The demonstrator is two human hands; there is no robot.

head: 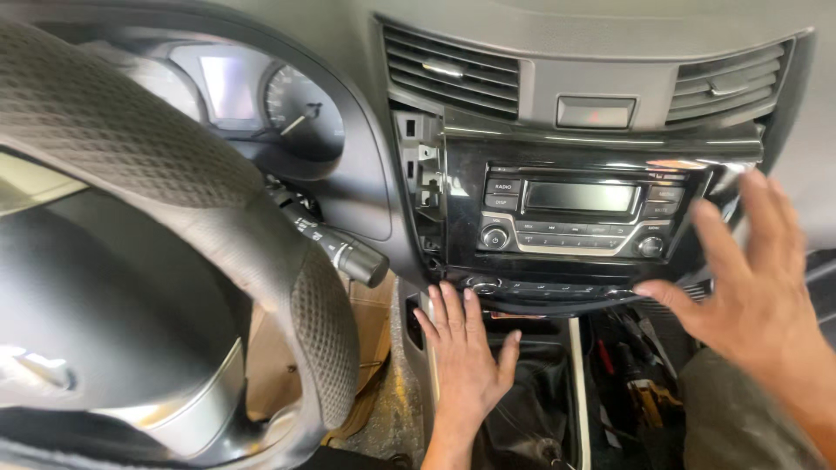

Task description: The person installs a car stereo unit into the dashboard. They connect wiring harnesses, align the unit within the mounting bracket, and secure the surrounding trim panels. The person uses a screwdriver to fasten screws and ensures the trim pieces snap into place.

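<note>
A glossy black centre panel [461, 174] carrying the car radio [579, 218] sits loose in the dashboard, its left side pulled away from the opening. My left hand [464, 348] rests flat under the panel's lower left corner, fingertips touching the bottom edge by a round knob [482, 284]. Spread wide at the panel's lower right is my right hand [749, 278], its thumb against the bottom edge and its fingers beside the right end. Neither hand grips anything.
The steering wheel [165, 200] with a textured cover fills the left. A stalk lever [344, 252] juts toward the panel. Air vents [453, 70] and a hazard button [595, 111] lie above. The gear lever boot [531, 392] and loose tools sit below.
</note>
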